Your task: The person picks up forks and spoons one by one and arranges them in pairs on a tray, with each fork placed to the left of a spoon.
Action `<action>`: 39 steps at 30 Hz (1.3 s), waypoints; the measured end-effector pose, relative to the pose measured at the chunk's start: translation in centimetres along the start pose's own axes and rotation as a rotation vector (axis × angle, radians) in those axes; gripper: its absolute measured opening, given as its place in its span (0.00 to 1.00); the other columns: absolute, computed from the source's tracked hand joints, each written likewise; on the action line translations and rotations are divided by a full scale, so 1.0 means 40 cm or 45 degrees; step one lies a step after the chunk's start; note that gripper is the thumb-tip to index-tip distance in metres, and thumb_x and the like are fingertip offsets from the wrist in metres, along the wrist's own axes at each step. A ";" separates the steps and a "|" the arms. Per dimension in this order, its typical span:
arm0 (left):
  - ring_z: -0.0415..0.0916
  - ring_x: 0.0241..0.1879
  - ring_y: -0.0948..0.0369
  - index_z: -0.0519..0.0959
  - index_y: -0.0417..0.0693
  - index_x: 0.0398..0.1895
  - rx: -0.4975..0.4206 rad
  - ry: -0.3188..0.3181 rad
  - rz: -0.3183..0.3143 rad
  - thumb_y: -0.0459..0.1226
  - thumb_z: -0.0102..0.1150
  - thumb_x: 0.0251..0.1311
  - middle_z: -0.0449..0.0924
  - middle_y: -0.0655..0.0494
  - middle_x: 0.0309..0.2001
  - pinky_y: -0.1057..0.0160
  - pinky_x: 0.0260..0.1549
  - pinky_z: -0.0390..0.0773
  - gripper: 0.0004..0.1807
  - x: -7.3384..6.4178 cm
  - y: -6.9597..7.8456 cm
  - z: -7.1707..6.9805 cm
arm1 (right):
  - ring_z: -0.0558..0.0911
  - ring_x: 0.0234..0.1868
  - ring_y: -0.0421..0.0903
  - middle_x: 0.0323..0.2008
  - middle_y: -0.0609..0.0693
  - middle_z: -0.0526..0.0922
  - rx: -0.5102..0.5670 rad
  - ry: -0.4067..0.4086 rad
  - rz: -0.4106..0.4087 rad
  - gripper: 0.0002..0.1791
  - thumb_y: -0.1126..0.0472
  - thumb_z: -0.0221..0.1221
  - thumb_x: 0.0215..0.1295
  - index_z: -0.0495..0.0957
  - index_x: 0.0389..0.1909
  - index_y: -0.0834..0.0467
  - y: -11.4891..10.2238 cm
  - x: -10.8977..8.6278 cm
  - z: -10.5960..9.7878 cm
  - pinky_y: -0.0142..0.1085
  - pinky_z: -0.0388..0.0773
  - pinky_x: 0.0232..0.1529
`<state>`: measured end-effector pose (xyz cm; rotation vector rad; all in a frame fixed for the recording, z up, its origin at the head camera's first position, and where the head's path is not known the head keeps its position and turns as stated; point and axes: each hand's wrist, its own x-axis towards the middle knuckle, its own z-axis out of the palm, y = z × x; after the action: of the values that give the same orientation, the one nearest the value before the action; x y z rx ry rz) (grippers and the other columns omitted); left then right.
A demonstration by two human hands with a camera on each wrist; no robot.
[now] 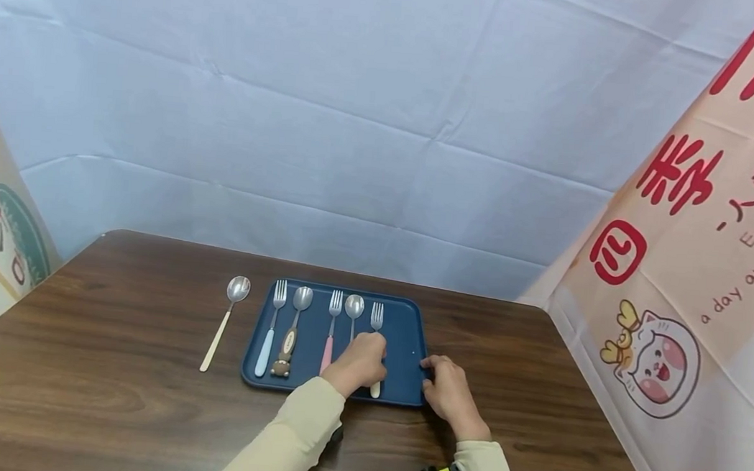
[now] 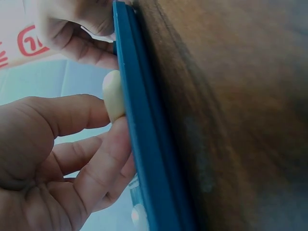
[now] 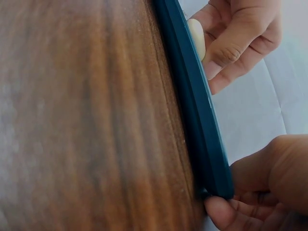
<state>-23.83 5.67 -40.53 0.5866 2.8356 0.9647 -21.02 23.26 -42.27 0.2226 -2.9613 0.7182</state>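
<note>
On the dark blue tray (image 1: 407, 316) lie forks and spoons in a row. My left hand (image 1: 359, 364) pinches the cream handle of the rightmost fork (image 1: 377, 315) between thumb and fingers, low over the tray; the handle's rounded end (image 2: 113, 96) shows in the left wrist view. Just left of that fork is a spoon (image 1: 355, 306), its handle mostly hidden by the hand. At the tray's near right corner, my right hand (image 1: 450, 390) grips the rim, thumb on one side and a finger beneath, as the right wrist view shows.
A blue-handled fork (image 1: 265, 351), a bear-handled spoon (image 1: 288, 342) and a pink-handled fork (image 1: 327, 351) lie further left on the tray. Outside it, a cream-handled spoon (image 1: 217, 337) rests on the brown wooden table (image 1: 118, 335). White cloth (image 1: 293, 115) hangs behind.
</note>
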 end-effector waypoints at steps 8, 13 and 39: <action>0.66 0.21 0.62 0.75 0.40 0.24 0.101 -0.054 -0.059 0.25 0.62 0.45 0.70 0.55 0.22 0.66 0.20 0.70 0.06 0.013 0.016 0.002 | 0.74 0.50 0.60 0.45 0.62 0.77 -0.013 -0.006 0.004 0.14 0.74 0.58 0.54 0.78 0.43 0.67 -0.001 0.002 0.001 0.50 0.71 0.47; 0.70 0.24 0.61 0.77 0.40 0.27 0.127 -0.072 -0.032 0.27 0.63 0.45 0.73 0.55 0.25 0.66 0.23 0.73 0.06 0.018 0.017 0.005 | 0.74 0.50 0.61 0.45 0.62 0.77 -0.016 -0.017 0.013 0.14 0.75 0.58 0.54 0.78 0.43 0.67 0.000 0.002 -0.001 0.50 0.71 0.47; 0.69 0.39 0.57 0.81 0.39 0.41 0.169 -0.074 -0.040 0.29 0.64 0.47 0.75 0.49 0.37 0.62 0.33 0.75 0.14 0.018 0.016 0.009 | 0.74 0.50 0.60 0.45 0.61 0.77 -0.013 -0.010 0.012 0.14 0.75 0.58 0.54 0.78 0.43 0.68 -0.002 0.004 -0.002 0.50 0.72 0.47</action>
<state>-24.22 6.61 -40.41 0.5712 2.8638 0.7467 -21.14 23.20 -42.15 0.2108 -2.9746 0.7051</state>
